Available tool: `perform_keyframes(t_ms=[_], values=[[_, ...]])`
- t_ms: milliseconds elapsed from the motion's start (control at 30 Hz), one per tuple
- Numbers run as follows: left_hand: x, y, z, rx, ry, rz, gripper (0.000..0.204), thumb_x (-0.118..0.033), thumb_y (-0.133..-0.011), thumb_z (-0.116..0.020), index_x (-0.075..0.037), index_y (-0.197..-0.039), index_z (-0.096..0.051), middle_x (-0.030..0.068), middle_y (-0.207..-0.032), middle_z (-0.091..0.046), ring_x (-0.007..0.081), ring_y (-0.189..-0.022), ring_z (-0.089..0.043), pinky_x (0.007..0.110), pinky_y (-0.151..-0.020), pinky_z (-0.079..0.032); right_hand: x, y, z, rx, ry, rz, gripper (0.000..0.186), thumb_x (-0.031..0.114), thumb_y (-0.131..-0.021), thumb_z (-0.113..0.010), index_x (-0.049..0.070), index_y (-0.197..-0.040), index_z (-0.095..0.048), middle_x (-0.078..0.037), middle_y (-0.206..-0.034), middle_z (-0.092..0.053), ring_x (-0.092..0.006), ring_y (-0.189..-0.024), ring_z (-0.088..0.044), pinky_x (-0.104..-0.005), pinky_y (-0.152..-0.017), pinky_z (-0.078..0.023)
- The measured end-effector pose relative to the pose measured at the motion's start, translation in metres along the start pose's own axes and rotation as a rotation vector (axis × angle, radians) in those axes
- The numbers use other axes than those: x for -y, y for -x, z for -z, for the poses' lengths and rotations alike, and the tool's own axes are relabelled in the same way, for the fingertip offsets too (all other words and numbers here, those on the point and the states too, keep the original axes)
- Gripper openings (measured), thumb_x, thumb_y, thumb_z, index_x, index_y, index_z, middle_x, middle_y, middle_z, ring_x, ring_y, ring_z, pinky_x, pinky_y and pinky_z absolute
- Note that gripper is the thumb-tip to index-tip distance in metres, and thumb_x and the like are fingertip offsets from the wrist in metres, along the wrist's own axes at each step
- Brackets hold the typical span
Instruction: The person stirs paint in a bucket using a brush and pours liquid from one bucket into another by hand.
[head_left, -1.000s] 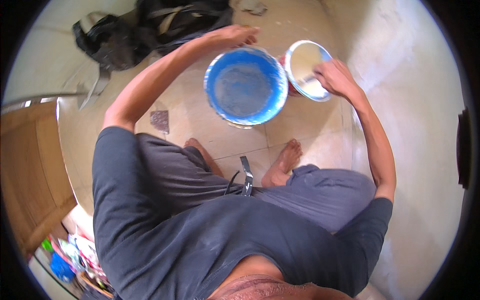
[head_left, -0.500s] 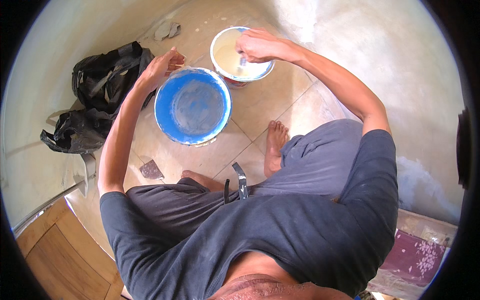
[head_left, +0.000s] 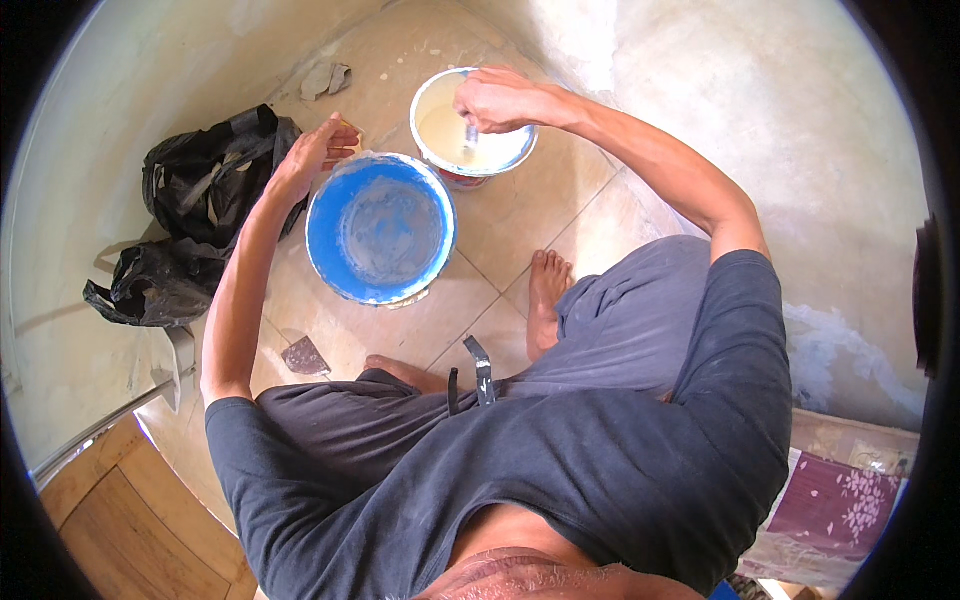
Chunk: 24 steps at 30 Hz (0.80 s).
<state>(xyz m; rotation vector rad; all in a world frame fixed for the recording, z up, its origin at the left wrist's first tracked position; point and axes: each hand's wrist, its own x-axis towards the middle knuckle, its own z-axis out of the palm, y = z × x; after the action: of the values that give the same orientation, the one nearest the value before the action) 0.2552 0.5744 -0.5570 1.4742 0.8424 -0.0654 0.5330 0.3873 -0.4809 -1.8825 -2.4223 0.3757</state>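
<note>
My right hand [head_left: 495, 100] is closed over the near-right part of a white bucket [head_left: 416, 125] of cream-coloured liquid. Below its fingers pokes a small pale, shiny piece [head_left: 470, 136], whose kind I cannot make out. Close to that bucket's left side stands a blue-lined bucket [head_left: 322, 225] with grey-white residue on its bottom and rim. My left hand [head_left: 322, 152] is beside its far-left rim, fingers stretched out and apart from the thumb. No held thing shows clearly in it, though a small pale edge shows behind the fingers.
Crumpled black plastic bags [head_left: 205, 185] lie left of my left forearm. A brown broken tile piece [head_left: 305, 356] rests on the tiled floor near my foot. Grey scraps [head_left: 325, 80] lie at the far wall. Walls curve along both sides, and a wooden panel [head_left: 140, 510] is at lower left.
Both buckets and the bags sit slightly lower in the picture as the view shifts. My right hand has moved a little left over the white bucket, still closed. My left hand stays by the blue-lined bucket.
</note>
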Motion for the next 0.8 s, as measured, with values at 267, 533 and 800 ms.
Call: perform_keyframes(t_ms=[267, 533, 800], values=[[-0.003, 0.001, -0.003, -0.014, -0.015, -0.008, 0.068, -0.056, -0.104, -0.030, -0.001, -0.129, -0.060, 0.0163, -0.130, -0.060, 0.0276, -0.120, -0.056, 0.041, -0.105, -0.042, -0.015, 0.003, 0.009, -0.098, 0.270, -0.033, 0.015, 0.009, -0.065, -0.063, -0.003, -0.073, -0.067, -0.025, -0.070, -0.062, -0.0421, -0.063, -0.063, -0.0468, -0.054, -0.049], [-0.026, -0.006, -0.019, -0.033, -0.127, -0.094, 0.053, -0.048, -0.103, -0.044, -0.004, -0.127, -0.062, 0.0108, -0.125, -0.064, 0.0214, -0.114, -0.058, 0.035, -0.097, -0.045, -0.023, 0.008, 0.008, 0.010, -0.090, -0.193, 0.010, 0.008, -0.068, -0.062, -0.002, -0.070, -0.064, -0.025, -0.074, -0.063, -0.0422, -0.069, -0.062, -0.0491, -0.060, -0.047], [-0.044, -0.045, -0.052, -0.054, -0.364, -0.219, 0.047, -0.036, -0.097, -0.055, 0.001, -0.124, -0.065, 0.0148, -0.112, -0.070, 0.0235, -0.098, -0.067, 0.035, -0.086, -0.051, -0.057, 0.027, -0.001, -0.259, -0.297, -0.617, 0.027, 0.025, -0.074, -0.071, 0.001, -0.085, -0.064, -0.018, -0.079, -0.067, -0.0333, -0.077, -0.067, -0.0445, -0.066, -0.051]])
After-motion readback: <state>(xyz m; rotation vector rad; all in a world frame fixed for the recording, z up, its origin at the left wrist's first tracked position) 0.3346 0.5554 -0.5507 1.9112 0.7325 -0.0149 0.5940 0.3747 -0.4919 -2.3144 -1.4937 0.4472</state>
